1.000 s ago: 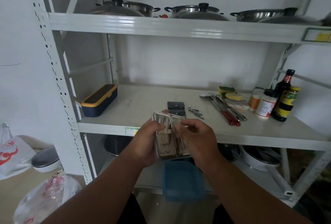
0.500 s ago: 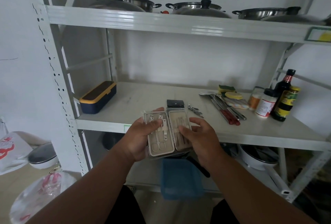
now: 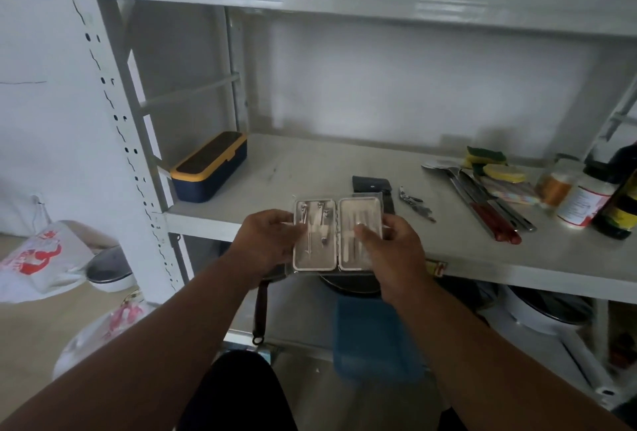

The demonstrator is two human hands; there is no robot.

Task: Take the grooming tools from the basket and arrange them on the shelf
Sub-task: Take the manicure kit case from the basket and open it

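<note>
Silver grooming case [image 3: 337, 234] lies open in both hands at the shelf [image 3: 482, 258] edge

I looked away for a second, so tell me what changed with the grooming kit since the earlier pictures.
The open manicure case, at first partly folded between both hands, has been spread flat and brought up and forward to the front edge of the shelf. The left hand and right hand hold it as before. The dark pouch, nail clippers and navy box have not moved.
</note>
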